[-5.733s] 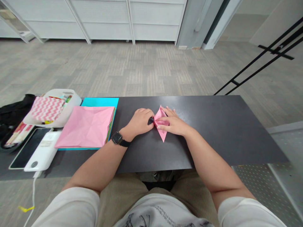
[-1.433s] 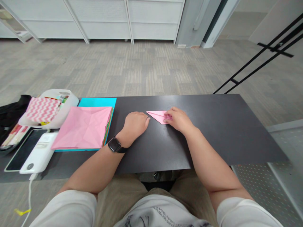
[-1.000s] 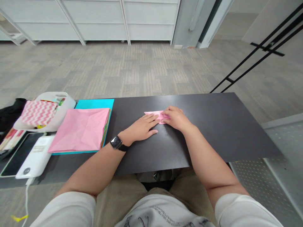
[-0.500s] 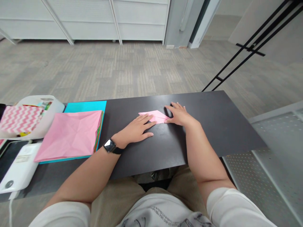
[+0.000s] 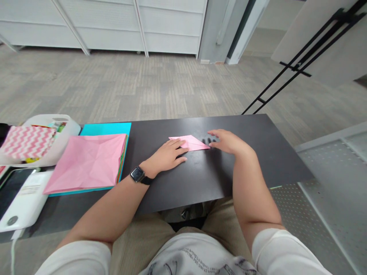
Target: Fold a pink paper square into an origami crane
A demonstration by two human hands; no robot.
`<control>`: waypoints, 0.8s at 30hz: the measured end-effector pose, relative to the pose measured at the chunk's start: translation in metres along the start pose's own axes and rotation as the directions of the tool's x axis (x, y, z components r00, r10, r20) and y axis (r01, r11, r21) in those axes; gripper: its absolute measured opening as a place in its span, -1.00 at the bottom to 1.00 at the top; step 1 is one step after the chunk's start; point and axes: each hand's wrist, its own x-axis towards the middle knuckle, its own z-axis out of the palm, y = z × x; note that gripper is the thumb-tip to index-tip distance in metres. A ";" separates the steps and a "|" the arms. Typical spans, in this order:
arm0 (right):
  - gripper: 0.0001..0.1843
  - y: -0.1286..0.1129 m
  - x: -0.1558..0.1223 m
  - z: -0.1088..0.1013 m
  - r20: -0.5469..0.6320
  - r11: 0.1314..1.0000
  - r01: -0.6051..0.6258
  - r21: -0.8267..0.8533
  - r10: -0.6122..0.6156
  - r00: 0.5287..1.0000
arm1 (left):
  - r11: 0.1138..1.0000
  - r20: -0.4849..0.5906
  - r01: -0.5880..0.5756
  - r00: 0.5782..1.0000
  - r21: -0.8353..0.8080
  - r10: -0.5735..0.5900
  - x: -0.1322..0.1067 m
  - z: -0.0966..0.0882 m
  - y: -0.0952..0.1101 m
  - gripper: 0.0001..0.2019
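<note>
A folded piece of pink origami paper (image 5: 195, 143) lies on the dark table, its pointed end toward the right and a crease running along it. My left hand (image 5: 166, 156) rests flat over its left part, fingers spread and pressing on the paper. Part of the paper is covered by those fingers. Just off the right tip hovers my right hand (image 5: 226, 141), thumb and fingers apart and nothing between them. Its thumb tip is close to the paper's point; whether it touches I cannot tell.
At left, a creased pink sheet (image 5: 88, 164) tops a stack of coloured paper with a blue sheet (image 5: 107, 128) below. Beyond are a white basket (image 5: 70, 128) holding a zigzag-patterned item and a white power bank (image 5: 28, 198) with a cable. The dark table (image 5: 275, 156) ends at right.
My right hand has lifted off the paper's right end and moved right, uncovering the tip. The left hand stays on the paper. The view has shifted slightly.
</note>
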 end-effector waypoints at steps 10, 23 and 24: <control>-0.58 -0.045 0.040 0.046 -0.116 0.967 -0.018 0.255 0.049 0.992 | 0.988 -0.100 0.152 0.983 -0.007 -0.151 0.003 -0.010 -0.001 -0.83; -0.40 -0.049 0.046 0.081 0.015 0.528 -0.076 0.846 0.119 0.993 | 0.983 -0.166 0.180 0.971 0.028 -0.173 0.004 -0.004 -0.008 -0.76; -0.40 -0.049 0.046 0.081 0.015 0.513 -0.072 0.855 0.115 0.993 | 0.980 -0.188 0.197 0.963 0.012 -0.191 0.004 -0.004 -0.008 -0.77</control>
